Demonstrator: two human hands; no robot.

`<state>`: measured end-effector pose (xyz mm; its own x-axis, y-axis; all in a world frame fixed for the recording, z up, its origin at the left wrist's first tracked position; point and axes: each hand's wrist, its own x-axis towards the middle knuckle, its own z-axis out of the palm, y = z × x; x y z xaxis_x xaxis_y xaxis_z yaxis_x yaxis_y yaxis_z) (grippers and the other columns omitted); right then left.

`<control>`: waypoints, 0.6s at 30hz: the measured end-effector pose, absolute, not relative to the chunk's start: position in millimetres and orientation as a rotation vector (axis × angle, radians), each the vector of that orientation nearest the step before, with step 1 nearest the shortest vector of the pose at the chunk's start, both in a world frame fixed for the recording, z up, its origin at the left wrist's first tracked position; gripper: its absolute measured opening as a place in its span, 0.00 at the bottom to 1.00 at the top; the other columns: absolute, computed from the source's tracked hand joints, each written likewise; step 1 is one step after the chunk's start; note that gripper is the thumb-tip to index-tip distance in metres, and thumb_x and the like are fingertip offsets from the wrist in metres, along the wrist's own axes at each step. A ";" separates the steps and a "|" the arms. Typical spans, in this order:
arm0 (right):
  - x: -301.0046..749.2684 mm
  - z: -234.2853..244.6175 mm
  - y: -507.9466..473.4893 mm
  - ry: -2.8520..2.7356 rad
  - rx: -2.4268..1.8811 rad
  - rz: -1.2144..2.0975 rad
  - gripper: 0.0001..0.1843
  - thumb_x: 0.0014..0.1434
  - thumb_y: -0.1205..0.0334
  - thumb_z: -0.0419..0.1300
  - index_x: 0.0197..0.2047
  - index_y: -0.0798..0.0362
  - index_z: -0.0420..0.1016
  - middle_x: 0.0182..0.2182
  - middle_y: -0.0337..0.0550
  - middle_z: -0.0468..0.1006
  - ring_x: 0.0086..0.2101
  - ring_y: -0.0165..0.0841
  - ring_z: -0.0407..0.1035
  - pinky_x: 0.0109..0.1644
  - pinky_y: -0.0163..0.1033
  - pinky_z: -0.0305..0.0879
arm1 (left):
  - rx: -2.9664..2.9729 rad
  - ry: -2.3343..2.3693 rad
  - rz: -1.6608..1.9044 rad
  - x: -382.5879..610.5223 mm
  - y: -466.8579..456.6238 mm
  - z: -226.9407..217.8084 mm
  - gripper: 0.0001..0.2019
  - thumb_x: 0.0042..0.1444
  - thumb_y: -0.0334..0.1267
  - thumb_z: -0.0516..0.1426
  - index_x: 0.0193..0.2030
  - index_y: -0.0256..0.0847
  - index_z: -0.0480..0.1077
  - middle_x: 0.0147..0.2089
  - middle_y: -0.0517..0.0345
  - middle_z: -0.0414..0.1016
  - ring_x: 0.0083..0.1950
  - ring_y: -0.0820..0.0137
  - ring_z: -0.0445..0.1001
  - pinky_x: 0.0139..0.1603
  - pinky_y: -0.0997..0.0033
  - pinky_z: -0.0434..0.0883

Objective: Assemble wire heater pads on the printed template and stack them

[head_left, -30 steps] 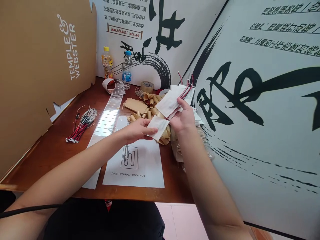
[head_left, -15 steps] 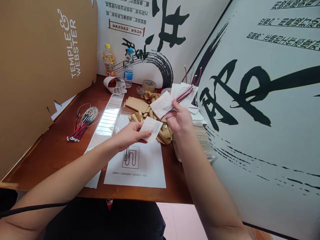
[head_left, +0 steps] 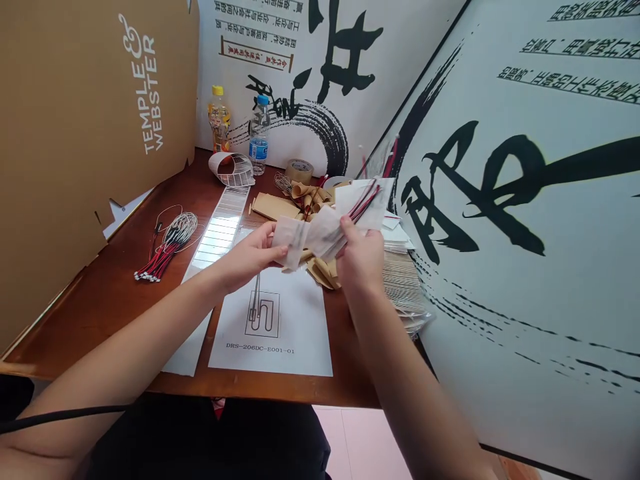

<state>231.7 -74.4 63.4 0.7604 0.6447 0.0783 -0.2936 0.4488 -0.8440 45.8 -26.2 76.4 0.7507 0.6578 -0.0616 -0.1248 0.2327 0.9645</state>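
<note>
My left hand [head_left: 249,257] pinches a small white pad [head_left: 291,237] by its left edge, just above the printed sheet [head_left: 273,327]. My right hand [head_left: 361,257] is closed on a bunch of several white pads with red and black wires [head_left: 363,203], held up over the desk. The two hands are close together and the single pad touches the bunch. Below them lies a heap of curled tan backing strips [head_left: 313,200].
On the wooden desk [head_left: 115,293] lie a bundle of red and black wires [head_left: 167,247], a long strip of clear labels [head_left: 217,230], a tape roll [head_left: 299,170] and two bottles [head_left: 257,137]. A cardboard panel [head_left: 75,133] stands left, printed boards behind and right. A stack of pads [head_left: 403,280] sits at right.
My left hand has lifted the single pad up and right until it meets the bunch. My right hand has lowered and tilted the bunch toward it.
</note>
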 end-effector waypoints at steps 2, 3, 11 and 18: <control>210.6 55.5 -82.9 -0.531 -0.963 0.655 0.12 0.56 0.63 0.70 0.44 0.51 0.79 0.40 0.39 0.87 0.41 0.31 0.83 0.46 0.37 0.81 | 1.276 0.612 0.641 54.3 -25.5 75.2 0.21 0.56 0.32 0.61 0.57 0.41 0.67 0.51 0.51 0.79 0.48 0.66 0.77 0.50 0.64 0.72; 200.0 52.5 -85.6 -0.544 -0.974 0.680 0.13 0.57 0.60 0.70 0.45 0.51 0.79 0.41 0.41 0.87 0.41 0.32 0.83 0.47 0.38 0.81 | 1.323 0.670 0.679 58.8 -26.7 74.5 0.23 0.56 0.30 0.59 0.60 0.41 0.66 0.54 0.50 0.77 0.52 0.64 0.77 0.53 0.62 0.72; 164.5 58.4 -78.8 -0.288 -0.865 0.794 0.11 0.58 0.70 0.66 0.44 0.50 0.78 0.38 0.36 0.86 0.42 0.29 0.81 0.54 0.37 0.78 | 1.829 1.034 0.799 73.1 -39.2 76.6 0.36 0.63 0.30 0.51 0.79 0.34 0.48 0.74 0.36 0.56 0.79 0.52 0.51 0.80 0.48 0.46; 169.7 55.8 -73.9 -0.288 -0.879 0.905 0.05 0.59 0.69 0.65 0.39 0.52 0.77 0.34 0.38 0.84 0.39 0.31 0.81 0.51 0.36 0.78 | 1.780 0.860 0.703 69.7 -40.5 71.0 0.29 0.63 0.34 0.51 0.71 0.41 0.60 0.68 0.41 0.62 0.75 0.56 0.58 0.78 0.51 0.53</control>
